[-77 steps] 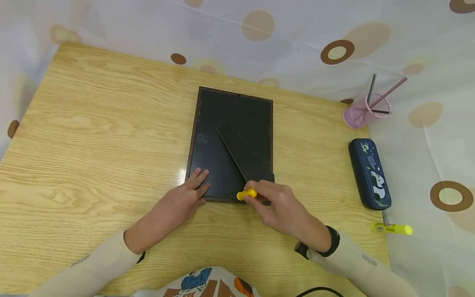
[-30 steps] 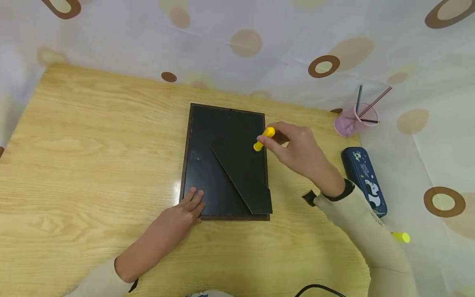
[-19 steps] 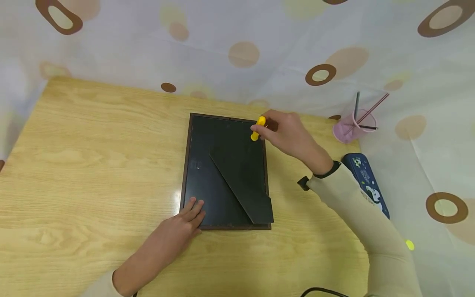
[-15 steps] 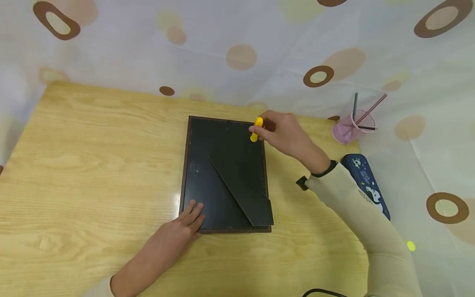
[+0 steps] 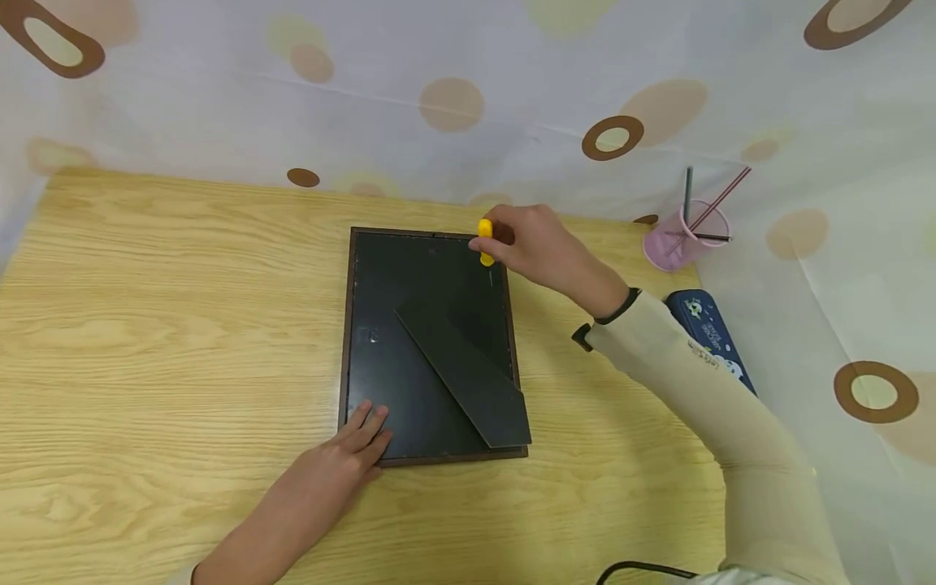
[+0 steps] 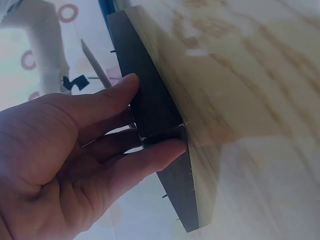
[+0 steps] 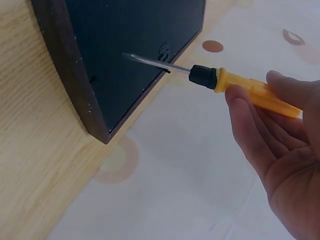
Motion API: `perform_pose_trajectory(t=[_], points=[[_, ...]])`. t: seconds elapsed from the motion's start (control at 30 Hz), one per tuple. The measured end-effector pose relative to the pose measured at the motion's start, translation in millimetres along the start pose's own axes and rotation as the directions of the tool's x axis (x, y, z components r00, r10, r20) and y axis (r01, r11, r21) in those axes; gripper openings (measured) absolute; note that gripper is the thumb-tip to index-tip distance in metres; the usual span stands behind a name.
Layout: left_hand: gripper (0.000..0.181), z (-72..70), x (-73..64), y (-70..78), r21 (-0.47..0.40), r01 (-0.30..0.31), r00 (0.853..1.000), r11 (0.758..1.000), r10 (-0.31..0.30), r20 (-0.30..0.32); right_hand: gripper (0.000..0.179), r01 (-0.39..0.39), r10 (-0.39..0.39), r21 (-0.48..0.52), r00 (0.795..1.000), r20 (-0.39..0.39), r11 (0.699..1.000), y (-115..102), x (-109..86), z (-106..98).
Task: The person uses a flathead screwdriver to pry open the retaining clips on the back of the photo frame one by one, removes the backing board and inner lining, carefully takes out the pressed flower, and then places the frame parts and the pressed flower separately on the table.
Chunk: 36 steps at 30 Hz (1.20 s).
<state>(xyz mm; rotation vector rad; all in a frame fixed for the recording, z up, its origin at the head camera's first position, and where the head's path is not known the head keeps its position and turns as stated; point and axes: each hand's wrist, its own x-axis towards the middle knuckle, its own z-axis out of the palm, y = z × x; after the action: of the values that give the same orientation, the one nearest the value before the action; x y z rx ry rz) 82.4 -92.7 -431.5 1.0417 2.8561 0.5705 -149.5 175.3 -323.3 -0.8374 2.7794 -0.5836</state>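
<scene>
A dark picture frame (image 5: 439, 366) lies face down on the wood-grain table, its black back panel and slanted easel leg (image 5: 475, 386) upward. At its lower left corner, my left hand (image 5: 332, 459) grips the frame, with fingers on the back and edge; in the left wrist view, thumb and finger (image 6: 120, 90) bracket the corner. My right hand (image 5: 548, 252) pinches a screwdriver (image 7: 255, 92) by its yellow handle, above the upper right part of the frame. In the right wrist view, the thin metal shaft overlaps the black panel, near a small black tab (image 7: 164, 52).
At the back right stands a pink cup (image 5: 676, 240) with several pencils. A dark blue pencil case (image 5: 705, 329) lies in front of it, partly covered by the right sleeve. A black cable (image 5: 643, 566) lies at the front edge. A spotted cloth hangs behind.
My right hand has carried the screwdriver from the frame's bottom edge up to its upper right, uncovering the easel leg's lower end. My left hand keeps to the same corner. The head view has shifted.
</scene>
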Motion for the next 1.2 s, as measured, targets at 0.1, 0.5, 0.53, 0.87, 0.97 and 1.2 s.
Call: perform_pose_trajectory(t=[0.1,0.5,0.53,0.87,0.97,1.2], points=[[0.041,-1.8,0.9,-0.6,-0.004,0.001,1.000,1.000,-0.001,0.007,0.022,0.005,-0.005,-0.015,1.000,0.023,1.000,0,5.4,2],[0.040,-3.5,4.3,-0.8,-0.077,0.016,0.999,0.997,-0.013,0.038,0.021,0.051,-0.047,-0.073,0.997,0.058,0.996,6,16.6,11],[0.040,-3.2,4.7,-0.9,-0.075,0.015,0.999,0.997,-0.013,0.035,0.021,0.055,-0.051,-0.082,0.997,0.059,0.995,6,17.0,11],[0.039,3.9,-2.6,1.0,-0.107,0.094,0.989,0.990,-0.105,-0.103,0.023,0.059,-0.047,-0.155,0.996,0.080,0.986,5,16.4,13],[0.037,5.3,-4.2,2.8,-0.158,0.162,0.978,0.974,-0.180,-0.105,0.023,0.066,-0.054,-0.161,0.996,0.076,0.985,4,16.4,13],[0.036,8.3,-6.0,4.4,-0.193,0.178,0.974,0.965,-0.201,-0.107,0.022,0.061,-0.051,-0.163,0.997,0.065,0.985,4,15.9,13]])
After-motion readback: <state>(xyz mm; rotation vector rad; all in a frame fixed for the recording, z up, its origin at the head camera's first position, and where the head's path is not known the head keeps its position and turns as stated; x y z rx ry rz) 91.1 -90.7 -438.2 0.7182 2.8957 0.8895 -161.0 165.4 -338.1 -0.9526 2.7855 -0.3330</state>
